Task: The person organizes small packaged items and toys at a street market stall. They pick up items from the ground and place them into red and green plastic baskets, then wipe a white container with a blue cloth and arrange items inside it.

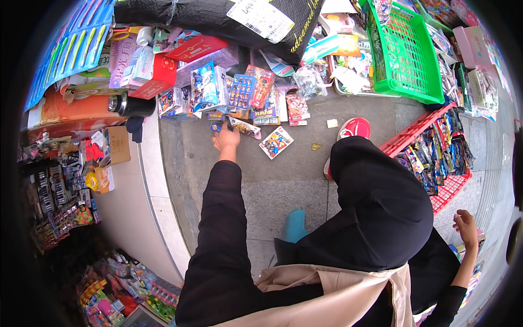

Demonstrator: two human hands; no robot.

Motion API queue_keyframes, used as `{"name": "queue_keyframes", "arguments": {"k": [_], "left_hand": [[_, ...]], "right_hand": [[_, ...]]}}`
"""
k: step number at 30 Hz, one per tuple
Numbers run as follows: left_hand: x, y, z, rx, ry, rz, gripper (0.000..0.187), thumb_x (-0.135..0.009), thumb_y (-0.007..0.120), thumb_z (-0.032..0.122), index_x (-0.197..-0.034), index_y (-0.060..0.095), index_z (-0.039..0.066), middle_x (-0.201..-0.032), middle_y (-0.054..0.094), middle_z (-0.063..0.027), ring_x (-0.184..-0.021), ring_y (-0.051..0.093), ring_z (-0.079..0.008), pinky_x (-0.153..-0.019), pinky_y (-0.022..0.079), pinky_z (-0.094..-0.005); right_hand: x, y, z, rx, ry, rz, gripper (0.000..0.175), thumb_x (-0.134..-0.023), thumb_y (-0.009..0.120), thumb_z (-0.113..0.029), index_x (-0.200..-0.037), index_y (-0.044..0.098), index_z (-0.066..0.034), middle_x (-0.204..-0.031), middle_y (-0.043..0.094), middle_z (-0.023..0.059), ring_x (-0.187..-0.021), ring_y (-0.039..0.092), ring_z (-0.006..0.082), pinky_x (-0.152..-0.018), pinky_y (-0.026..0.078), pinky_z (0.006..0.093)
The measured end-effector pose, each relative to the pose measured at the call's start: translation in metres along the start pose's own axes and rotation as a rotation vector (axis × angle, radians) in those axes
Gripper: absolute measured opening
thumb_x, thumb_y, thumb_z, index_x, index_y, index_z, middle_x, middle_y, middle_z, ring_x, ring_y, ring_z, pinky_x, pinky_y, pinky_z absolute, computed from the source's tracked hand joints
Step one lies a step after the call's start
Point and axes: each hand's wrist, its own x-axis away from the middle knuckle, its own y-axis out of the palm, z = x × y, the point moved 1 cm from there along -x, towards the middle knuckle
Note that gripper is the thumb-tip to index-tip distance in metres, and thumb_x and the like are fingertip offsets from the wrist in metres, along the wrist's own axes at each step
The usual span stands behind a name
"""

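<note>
My left hand [227, 140] reaches down to small printed packets at the near edge of a pile on the pavement, its fingers at a dark blue packet [216, 126]. Whether it grips that packet cannot be told. A long printed packet [244, 128] lies just right of the fingers. Farther right, a white packet with a colourful figure print [276, 142] rests flat on the ground. Behind the hand are a blue card with small figures [242, 91], a red printed pack [260, 86] and a blue-and-white box [205, 88]. My right hand [465, 227] is held out at the right, fingers apart and holding nothing.
A black plastic bag [212, 20] lies over the goods at the back. A green plastic basket [433, 88] stands at the back right, and a red basket [416, 128] of packets beside my knee. A black flask [135, 105] lies at the left. A red shoe [358, 127] is on the pavement.
</note>
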Motion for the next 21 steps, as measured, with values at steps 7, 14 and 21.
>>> {"name": "queue_keyframes", "arguments": {"k": [7,14,21], "left_hand": [[-0.057,0.025,-0.034,0.444,-0.073,-0.266,0.059,-0.079,0.073,0.043,-0.130,0.060,0.017,-0.134,0.057,-0.0118,-0.120,0.055,-0.0273,-0.101,0.040,-0.0397],[-0.013,0.036,-0.046,0.485,-0.214,0.223,0.021,-0.079,0.070,0.013,-0.099,0.074,0.010,-0.110,0.065,-0.0178,-0.103,0.061,-0.0315,-0.093,0.045,-0.0384],[0.085,0.059,-0.064,0.746,0.364,-0.118,0.010,-0.074,0.054,-0.002,-0.072,0.064,0.002,-0.088,0.066,-0.0161,-0.080,0.063,-0.0299,-0.079,0.049,-0.0371]], "right_hand": [[0.000,0.001,-0.006,0.006,-0.007,-0.012,0.040,-0.094,0.060,-0.024,-0.119,0.055,0.0062,-0.086,0.065,0.0080,-0.068,0.060,0.0121,-0.058,0.044,0.0259],[0.005,0.002,-0.012,-0.005,-0.013,0.011,0.042,-0.094,0.061,-0.027,-0.119,0.055,0.0061,-0.084,0.064,0.0069,-0.068,0.058,0.0112,-0.059,0.043,0.0259],[0.008,0.002,-0.011,-0.013,-0.037,0.021,0.040,-0.093,0.060,-0.027,-0.118,0.055,0.0048,-0.085,0.064,0.0065,-0.070,0.059,0.0115,-0.059,0.044,0.0260]]}}
